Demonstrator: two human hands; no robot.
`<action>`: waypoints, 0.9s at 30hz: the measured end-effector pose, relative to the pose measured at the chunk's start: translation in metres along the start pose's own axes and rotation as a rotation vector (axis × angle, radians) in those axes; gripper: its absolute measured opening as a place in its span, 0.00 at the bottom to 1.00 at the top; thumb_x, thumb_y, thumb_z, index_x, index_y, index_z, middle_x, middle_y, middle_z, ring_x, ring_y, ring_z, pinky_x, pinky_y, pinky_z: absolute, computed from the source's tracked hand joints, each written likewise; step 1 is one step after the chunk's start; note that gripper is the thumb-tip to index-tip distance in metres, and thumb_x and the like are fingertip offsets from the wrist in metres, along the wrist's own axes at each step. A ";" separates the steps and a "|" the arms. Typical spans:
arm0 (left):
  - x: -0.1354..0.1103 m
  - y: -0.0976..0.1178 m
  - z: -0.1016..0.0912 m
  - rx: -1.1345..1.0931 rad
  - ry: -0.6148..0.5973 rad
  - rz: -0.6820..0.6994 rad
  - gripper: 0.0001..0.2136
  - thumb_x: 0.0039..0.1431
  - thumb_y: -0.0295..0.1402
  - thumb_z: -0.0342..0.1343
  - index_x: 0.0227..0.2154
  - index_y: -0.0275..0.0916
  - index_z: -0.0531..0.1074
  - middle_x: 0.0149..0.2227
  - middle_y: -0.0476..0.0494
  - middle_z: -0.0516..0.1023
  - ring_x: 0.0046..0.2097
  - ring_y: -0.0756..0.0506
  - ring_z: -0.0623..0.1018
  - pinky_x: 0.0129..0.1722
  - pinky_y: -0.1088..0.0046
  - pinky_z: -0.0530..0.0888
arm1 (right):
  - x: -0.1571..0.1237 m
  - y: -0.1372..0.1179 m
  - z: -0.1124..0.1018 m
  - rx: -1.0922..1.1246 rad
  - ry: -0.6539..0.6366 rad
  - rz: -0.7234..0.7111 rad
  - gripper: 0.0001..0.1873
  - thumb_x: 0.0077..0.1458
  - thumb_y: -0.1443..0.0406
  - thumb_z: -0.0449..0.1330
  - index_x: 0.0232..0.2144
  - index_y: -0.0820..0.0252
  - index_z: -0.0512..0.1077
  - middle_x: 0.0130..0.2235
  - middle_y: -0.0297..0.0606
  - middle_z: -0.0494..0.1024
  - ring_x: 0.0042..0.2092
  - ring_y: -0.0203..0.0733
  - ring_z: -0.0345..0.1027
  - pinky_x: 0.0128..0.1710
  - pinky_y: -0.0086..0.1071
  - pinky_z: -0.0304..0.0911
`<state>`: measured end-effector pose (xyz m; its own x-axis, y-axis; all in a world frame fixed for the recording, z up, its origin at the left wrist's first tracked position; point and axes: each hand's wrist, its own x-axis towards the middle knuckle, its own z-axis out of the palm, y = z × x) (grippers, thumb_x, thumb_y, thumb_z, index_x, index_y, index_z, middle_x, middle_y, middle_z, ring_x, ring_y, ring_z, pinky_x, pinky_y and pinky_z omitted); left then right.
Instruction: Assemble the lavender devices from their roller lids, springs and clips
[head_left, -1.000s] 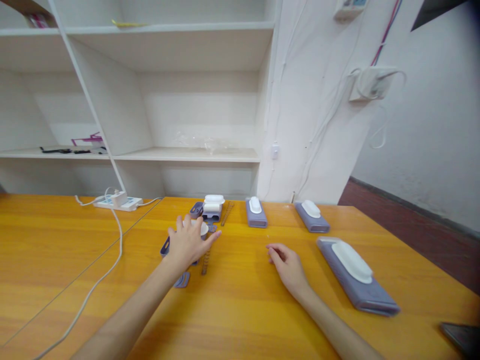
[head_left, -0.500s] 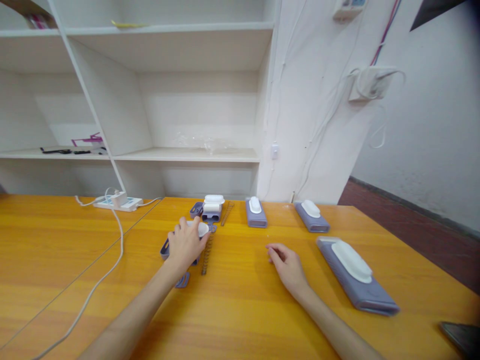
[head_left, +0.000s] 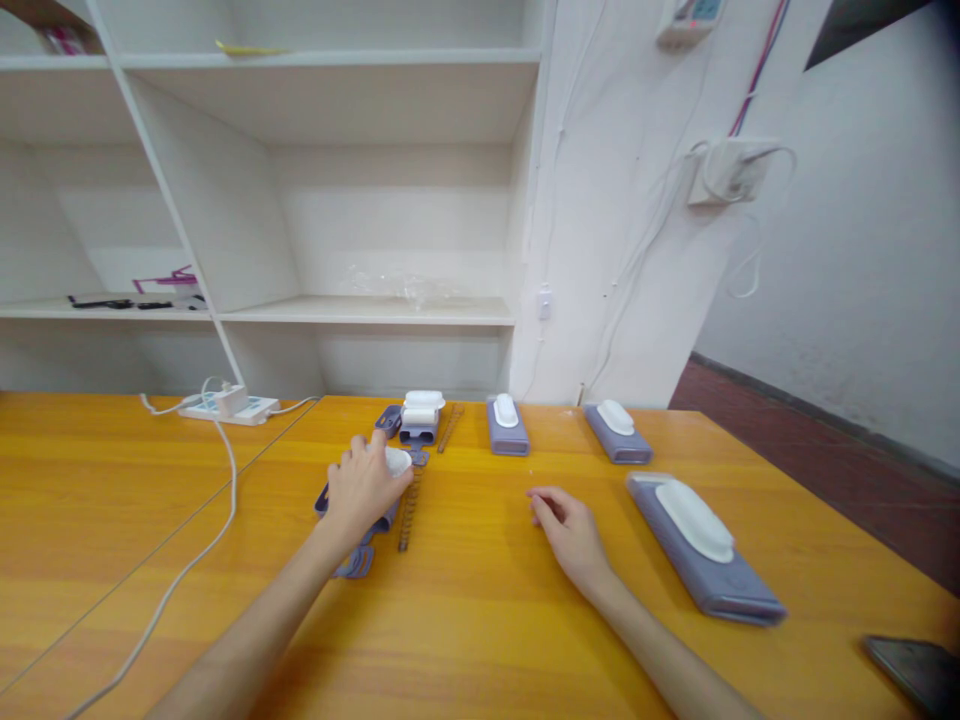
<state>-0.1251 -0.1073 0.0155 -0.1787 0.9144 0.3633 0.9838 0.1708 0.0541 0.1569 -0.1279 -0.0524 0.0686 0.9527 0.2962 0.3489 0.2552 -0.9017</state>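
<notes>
left hand: the left hand (head_left: 364, 490) sits palm-down over a purple case (head_left: 323, 499) at mid worktop (head_left: 480, 620), a bit left of centre

left grip: fingers are curled round the case from above and closed on it. The fingertips are up by the white cap (head_left: 398, 460) at the case's far end, and only the near-left corner of the case peeks out

right hand: the right hand (head_left: 571, 530) lies flat on the wood, well apart from the case

right grip: loose half-curl with nothing in it, just knuckles and fingertips on the worktop

case location: on the worktop under the left palm. A spring (head_left: 406, 512) lies just beside it on the right and a small purple clip (head_left: 355, 566) just in front

how I'd do it: honestly, a flat palm hides most of the case. I'd pinch it by the long sides so the cap end shows, and bring the free hand in to steady it

watch out: the spring lies right along the fingers' edge and I reckon one nudge sends it rolling. The clip is close to the wrist too

other stuff: finished units are lined up along the back (head_left: 506, 426), with a bigger one (head_left: 705, 548) to the right. There's a power strip (head_left: 223, 406) far left and a phone (head_left: 911, 672) at the near-right corner, none of it touching either hand
</notes>
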 end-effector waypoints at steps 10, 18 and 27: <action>0.007 -0.011 -0.004 -0.042 -0.104 0.022 0.25 0.51 0.53 0.45 0.47 0.43 0.67 0.43 0.36 0.68 0.45 0.36 0.71 0.40 0.60 0.65 | 0.000 0.000 0.000 -0.011 0.008 -0.015 0.12 0.52 0.61 0.53 0.33 0.62 0.73 0.30 0.40 0.76 0.29 0.42 0.68 0.32 0.33 0.62; 0.000 -0.002 -0.009 -0.158 0.037 0.078 0.23 0.50 0.47 0.50 0.48 0.44 0.65 0.49 0.39 0.64 0.47 0.39 0.69 0.44 0.64 0.64 | 0.000 0.002 -0.001 -0.023 0.016 -0.028 0.12 0.52 0.61 0.53 0.33 0.62 0.73 0.30 0.40 0.76 0.29 0.41 0.68 0.31 0.32 0.62; -0.023 0.060 0.001 -0.335 -0.101 0.627 0.30 0.42 0.44 0.58 0.51 0.44 0.62 0.52 0.38 0.60 0.52 0.37 0.65 0.49 0.61 0.62 | 0.000 -0.002 -0.001 -0.029 0.033 -0.027 0.13 0.53 0.60 0.53 0.33 0.62 0.74 0.31 0.41 0.77 0.31 0.42 0.70 0.32 0.33 0.63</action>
<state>-0.0622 -0.1178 0.0090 0.4370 0.8357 0.3327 0.8497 -0.5048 0.1521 0.1566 -0.1289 -0.0504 0.0895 0.9394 0.3310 0.3777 0.2755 -0.8840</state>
